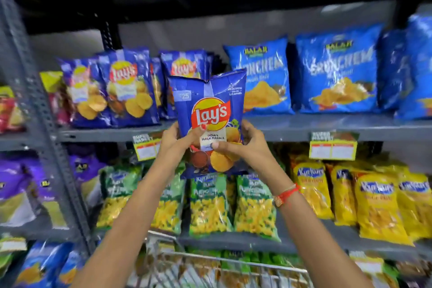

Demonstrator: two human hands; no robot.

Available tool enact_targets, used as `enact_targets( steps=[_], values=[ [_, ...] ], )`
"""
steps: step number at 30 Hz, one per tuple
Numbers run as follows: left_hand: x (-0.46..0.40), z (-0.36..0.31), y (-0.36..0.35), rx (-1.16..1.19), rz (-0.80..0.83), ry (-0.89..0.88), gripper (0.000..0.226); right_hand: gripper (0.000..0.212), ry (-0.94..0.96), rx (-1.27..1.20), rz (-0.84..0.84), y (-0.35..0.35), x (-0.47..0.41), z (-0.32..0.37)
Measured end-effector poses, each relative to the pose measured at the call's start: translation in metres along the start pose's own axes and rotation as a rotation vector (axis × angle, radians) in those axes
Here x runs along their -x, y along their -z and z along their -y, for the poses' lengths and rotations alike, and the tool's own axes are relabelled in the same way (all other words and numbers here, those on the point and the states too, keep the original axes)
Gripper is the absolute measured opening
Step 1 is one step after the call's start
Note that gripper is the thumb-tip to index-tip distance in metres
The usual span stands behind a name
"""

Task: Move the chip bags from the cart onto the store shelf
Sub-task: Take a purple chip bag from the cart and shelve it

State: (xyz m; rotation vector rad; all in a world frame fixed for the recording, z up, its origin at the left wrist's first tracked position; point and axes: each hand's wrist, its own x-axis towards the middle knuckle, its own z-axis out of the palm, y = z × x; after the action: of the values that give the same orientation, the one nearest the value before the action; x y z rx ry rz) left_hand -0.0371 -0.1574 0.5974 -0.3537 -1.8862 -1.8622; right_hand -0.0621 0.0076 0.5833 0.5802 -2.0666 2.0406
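Note:
A blue Lay's Magic Masala chip bag is held upright in the air in front of the grey store shelf. My left hand grips its lower left side and my right hand grips its lower right side, thumbs on the front. Behind the bag, several matching blue Lay's bags stand on the same shelf level, to the left. The wire cart sits low in the view between my forearms, with more packets inside.
Light-blue Balaji Crunchem bags fill the shelf to the right. The shelf below carries green and yellow Kurkure bags. Purple bags stand at lower left behind a grey upright post. Yellow price tags hang on shelf edges.

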Motion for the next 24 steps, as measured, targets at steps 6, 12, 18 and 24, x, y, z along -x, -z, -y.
enact_targets(
  steps=[6,12,18,24],
  values=[
    [-0.070,-0.020,0.025,0.004,-0.058,-0.019,0.011,0.064,0.042,-0.054,0.010,-0.020,-0.061,0.034],
    [-0.120,-0.005,0.041,0.018,-0.090,0.037,0.027,0.072,0.024,-0.096,-0.016,-0.045,-0.112,0.022],
    [-0.148,0.007,0.041,0.116,-0.152,0.112,0.024,0.059,0.016,-0.156,-0.075,-0.061,-0.134,0.002],
    [-0.159,0.030,0.040,0.132,-0.235,0.031,0.024,0.070,0.036,-0.100,-0.134,-0.073,-0.149,-0.014]
  ],
)
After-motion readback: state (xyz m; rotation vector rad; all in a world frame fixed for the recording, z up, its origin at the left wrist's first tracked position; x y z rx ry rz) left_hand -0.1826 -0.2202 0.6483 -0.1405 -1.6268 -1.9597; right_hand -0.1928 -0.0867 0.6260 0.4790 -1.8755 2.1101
